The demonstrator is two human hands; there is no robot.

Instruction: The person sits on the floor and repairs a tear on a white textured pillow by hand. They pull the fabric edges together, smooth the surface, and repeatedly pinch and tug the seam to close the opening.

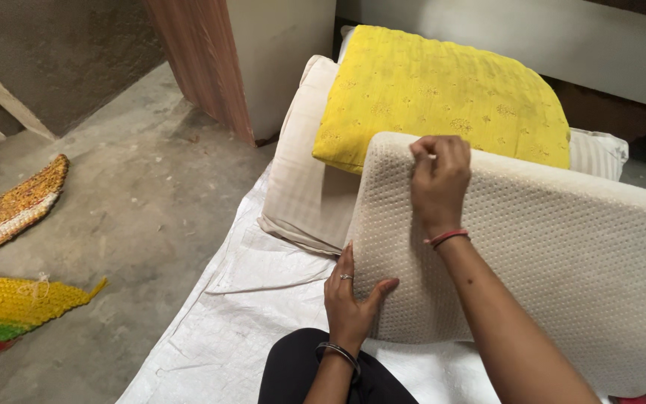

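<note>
— What are the hands doing?

— Both are on the foam pad [562,254], the cream, dimpled slab that fills the lower right of the frame and stands tilted up on its edge. The right hand [439,179] is clenched over its top edge near the middle of the frame, fingers curled tight on the rim. The left hand [349,295] grips the pad's lower left edge, thumb on the face and fingers behind, at lower centre.

— What lies behind the pad?

— A yellow cushion [443,93] at upper centre, resting on a pale striped cushion [304,179] that shows to its left. The pad leans in front of both.

— And under it all?

— A white woven sheet [218,329] spread over the grey floor [128,187]. The person's dark-clothed knee [293,370] sits at the bottom edge.

— Anything at the left?

— Colourful crocheted mats [9,299] along the left edge, well apart from the hands, and a wooden door frame [203,67] at the top.
</note>
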